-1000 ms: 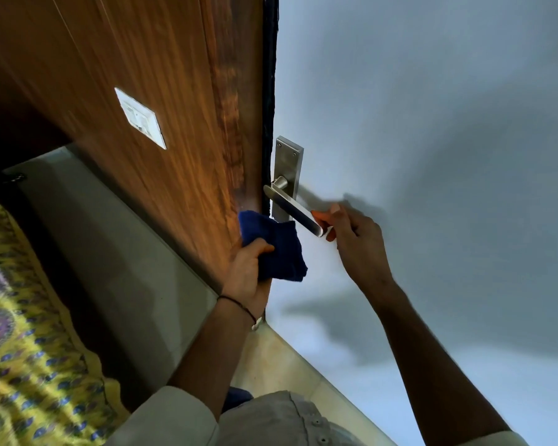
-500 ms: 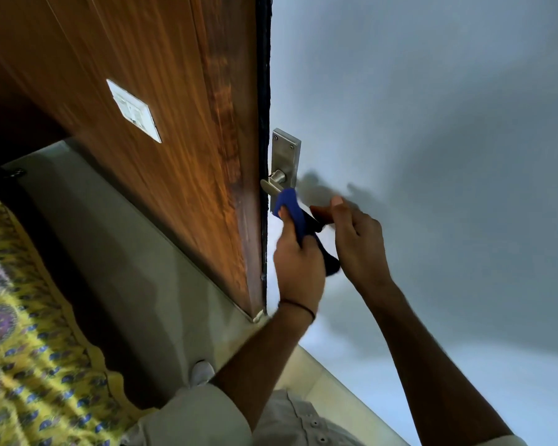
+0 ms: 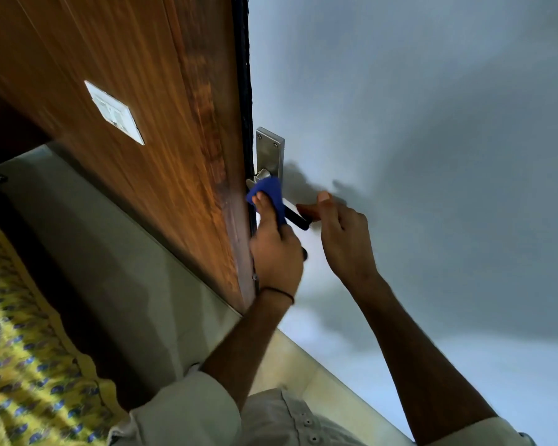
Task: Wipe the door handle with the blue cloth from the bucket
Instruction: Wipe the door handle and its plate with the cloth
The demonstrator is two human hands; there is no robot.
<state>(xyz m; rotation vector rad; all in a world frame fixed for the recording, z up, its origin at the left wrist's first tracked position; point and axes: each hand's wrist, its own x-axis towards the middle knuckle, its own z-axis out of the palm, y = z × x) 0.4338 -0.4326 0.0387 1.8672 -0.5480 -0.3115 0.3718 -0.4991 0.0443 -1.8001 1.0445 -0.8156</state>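
A steel door handle with an upright backplate (image 3: pixel 269 152) is fixed to the grey surface beside the wooden panel's edge. Its lever (image 3: pixel 295 214) slants down to the right. A blue cloth (image 3: pixel 268 189) is wrapped over the lever's inner end, close to the backplate. My left hand (image 3: pixel 276 252) grips the cloth around the lever, thumb pressed on top. My right hand (image 3: pixel 343 235) pinches the lever's outer tip between thumb and forefinger. The middle of the lever is hidden under cloth and fingers. No bucket is in view.
A brown wooden panel (image 3: pixel 142 123) with a white switch plate (image 3: pixel 114 112) fills the upper left. The grey surface (image 3: pixel 432 140) spreads to the right. Pale floor tiles (image 3: pixel 126 268) lie below, and a yellow patterned bedspread (image 3: pixel 16 365) sits at the lower left.
My left hand brought the cloth up from below the handle onto the lever, then slid it along towards the backplate. My right hand has stayed on the lever's tip.
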